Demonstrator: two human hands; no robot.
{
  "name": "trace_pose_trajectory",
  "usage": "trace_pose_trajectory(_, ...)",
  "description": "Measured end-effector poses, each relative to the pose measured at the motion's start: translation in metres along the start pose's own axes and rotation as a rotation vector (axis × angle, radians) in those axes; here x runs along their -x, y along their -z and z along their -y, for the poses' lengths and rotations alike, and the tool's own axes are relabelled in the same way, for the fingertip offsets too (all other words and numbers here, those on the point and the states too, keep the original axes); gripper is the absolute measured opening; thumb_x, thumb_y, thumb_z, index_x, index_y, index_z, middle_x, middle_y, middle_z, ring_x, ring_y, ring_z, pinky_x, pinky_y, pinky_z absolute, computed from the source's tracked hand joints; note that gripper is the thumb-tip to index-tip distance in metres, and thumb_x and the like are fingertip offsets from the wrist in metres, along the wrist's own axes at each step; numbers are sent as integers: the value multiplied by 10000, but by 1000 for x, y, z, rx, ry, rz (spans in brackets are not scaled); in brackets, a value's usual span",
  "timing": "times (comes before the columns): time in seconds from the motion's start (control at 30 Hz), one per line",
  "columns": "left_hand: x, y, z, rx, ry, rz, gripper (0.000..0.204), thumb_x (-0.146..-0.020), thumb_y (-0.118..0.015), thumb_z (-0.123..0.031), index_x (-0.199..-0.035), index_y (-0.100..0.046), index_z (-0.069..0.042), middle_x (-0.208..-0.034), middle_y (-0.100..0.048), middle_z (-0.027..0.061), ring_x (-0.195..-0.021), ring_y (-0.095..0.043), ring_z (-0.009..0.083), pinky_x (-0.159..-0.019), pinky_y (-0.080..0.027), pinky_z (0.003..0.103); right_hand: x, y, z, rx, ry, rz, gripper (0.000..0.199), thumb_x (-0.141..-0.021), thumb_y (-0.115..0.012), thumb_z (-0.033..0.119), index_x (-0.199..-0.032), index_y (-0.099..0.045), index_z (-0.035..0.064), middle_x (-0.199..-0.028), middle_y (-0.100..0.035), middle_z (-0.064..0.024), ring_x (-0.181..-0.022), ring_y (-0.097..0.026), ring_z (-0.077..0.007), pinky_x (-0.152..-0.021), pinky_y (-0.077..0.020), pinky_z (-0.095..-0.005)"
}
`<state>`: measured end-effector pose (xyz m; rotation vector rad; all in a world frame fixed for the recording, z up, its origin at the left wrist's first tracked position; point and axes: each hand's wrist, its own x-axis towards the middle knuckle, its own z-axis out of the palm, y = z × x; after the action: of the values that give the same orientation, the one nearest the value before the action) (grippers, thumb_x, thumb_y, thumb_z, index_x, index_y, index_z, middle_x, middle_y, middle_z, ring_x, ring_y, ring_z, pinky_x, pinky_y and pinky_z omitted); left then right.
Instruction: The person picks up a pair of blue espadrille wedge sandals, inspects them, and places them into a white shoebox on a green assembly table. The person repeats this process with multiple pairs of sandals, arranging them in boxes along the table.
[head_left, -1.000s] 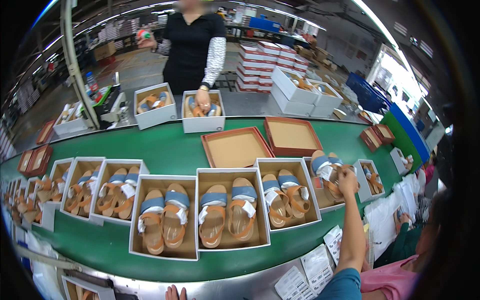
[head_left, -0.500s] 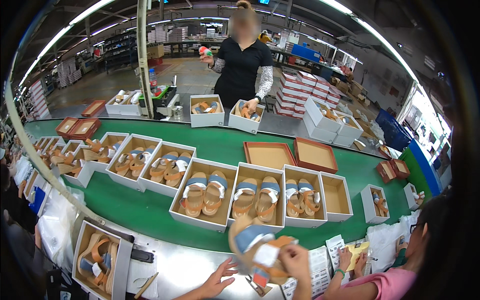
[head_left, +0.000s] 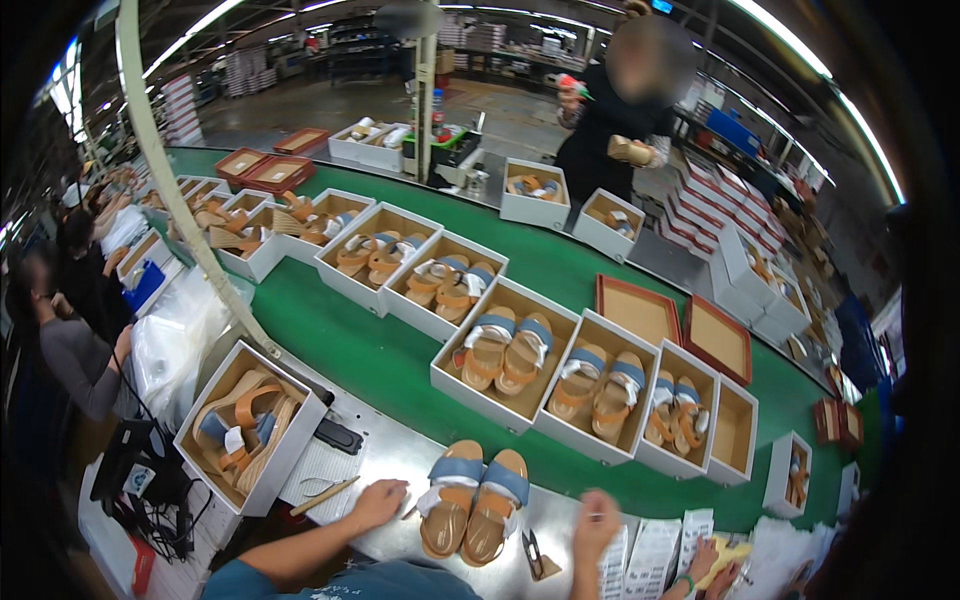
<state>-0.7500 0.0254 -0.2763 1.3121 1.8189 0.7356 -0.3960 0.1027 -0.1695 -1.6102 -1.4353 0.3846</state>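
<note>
A pair of tan sandals with blue and orange straps (head_left: pixel 472 505) lies side by side on the metal bench in front of me, white paper around the straps. Just left of the pair, my left hand (head_left: pixel 382 502) rests near the bench, loosely bent and holding no sandal. My right hand (head_left: pixel 597 522) is raised to the right of the pair, its fingers curled together; anything small between them cannot be made out. Small black thread snips (head_left: pixel 532 550) lie between the sandals and my right hand.
At left stands a white box of sandals (head_left: pixel 318 400), beside a black stapler-like tool (head_left: pixel 338 436) and a wooden stick (head_left: pixel 325 496). Several boxed pairs line the green belt (head_left: pixel 400 345), with red-brown lids (head_left: pixel 638 310) behind. Label sheets (head_left: pixel 650 555) and a co-worker's hands (head_left: pixel 712 562) are at right.
The sandal pair has gone from my right hand onto the bench, and that hand has come away to the right. My view has turned left. The person opposite has lifted something tan.
</note>
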Motion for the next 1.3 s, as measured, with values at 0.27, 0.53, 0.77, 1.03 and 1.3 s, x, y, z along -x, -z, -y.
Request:
trace_pose_trajectory(0.27, -198, 108, -82, -89, -153, -322, 323, -881, -595, -242, -1106, -654, -18, -1105, -628, 214, -1029, -597, 361, -900, -469, 405, -195, 109, -238, 864, -118, -356, 460, -868, -623, 170, -1283, -510, 8, -1239, -517, -221, -1134, -489, -408, -962, -400, -450)
trace_pose_trajectory(0.53, -392, 125, -24, -396, -132, -680, 276, -828, -614, -243, -1029, -688, -68, -1053, -645, 145, -1047, -546, 363, -896, -454, 459, -284, 286, -429, 1554, 5, -231, 669, -889, -521, 523, -1401, -430, 103, -1334, -487, -276, -1216, -482, -418, -900, -380, -674)
trace_pose_trajectory(0.77, -383, 150, -57, -589, 193, -595, 367, -833, -553, -367, -1032, -704, -98, -1032, -672, 134, -1021, -573, 356, -882, -408, 474, -308, 163, -398, 778, -445, 68, 577, -962, -418, 440, -1413, -419, 82, -1322, -536, -218, -1221, -486, -423, -1030, -338, -520)
trace_pose_trajectory(1.03, -370, 136, -45, -305, 260, -620, 387, -815, -569, -337, -1054, -683, -55, -1090, -638, 187, -1011, -606, 369, -841, -487, 481, -315, 119, -347, 820, -348, 164, 441, -990, -384, 344, -1321, -487, 72, -1218, -602, -212, -1143, -544, -412, -994, -329, -555)
trace_pose_trajectory(1.3, -272, 139, -14, -347, 197, -734, 332, -805, -563, -272, -995, -677, -25, -967, -621, 202, -918, -598, 394, -814, -478, 471, -306, 104, -319, 890, -187, 104, 305, -969, -448, 257, -1136, -554, 24, -993, -626, -279, -937, -584, -471, -758, -443, -542)
